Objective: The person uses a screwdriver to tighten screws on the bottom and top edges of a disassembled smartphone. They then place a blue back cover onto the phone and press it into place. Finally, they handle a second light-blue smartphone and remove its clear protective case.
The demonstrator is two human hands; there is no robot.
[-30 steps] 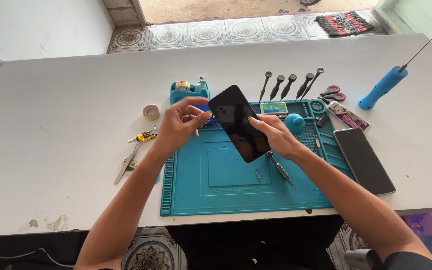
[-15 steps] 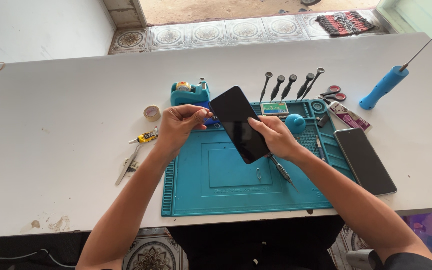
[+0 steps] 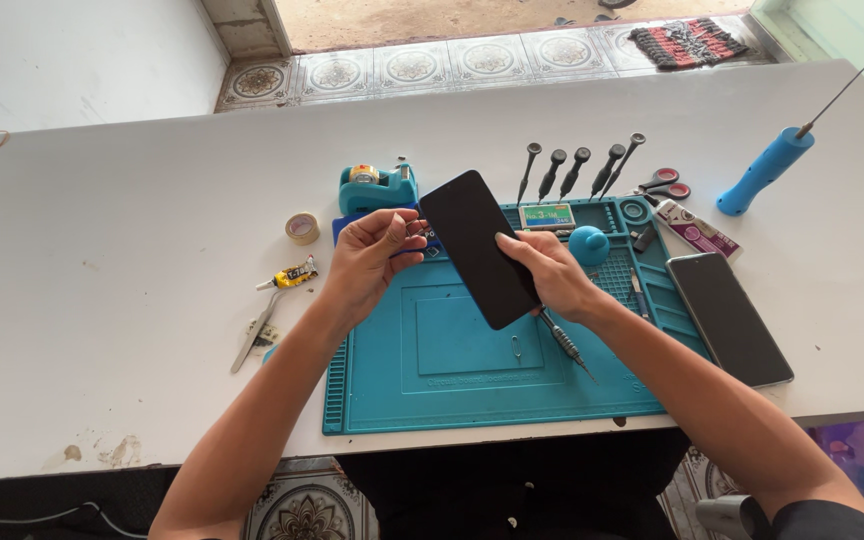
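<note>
Barely anything is shifting since the earlier frames: the black phone [image 3: 479,247] is tilting a touch more upright above the blue work mat [image 3: 472,375]. The right hand [image 3: 550,275] is gripping its right edge, fingers wrapping behind it. The left hand [image 3: 367,258] is curling narrowly beside the left edge; whether its fingertips are touching the phone cannot be told. A second phone [image 3: 729,317] is lying on the white table [image 3: 102,250], right of the mat.
</note>
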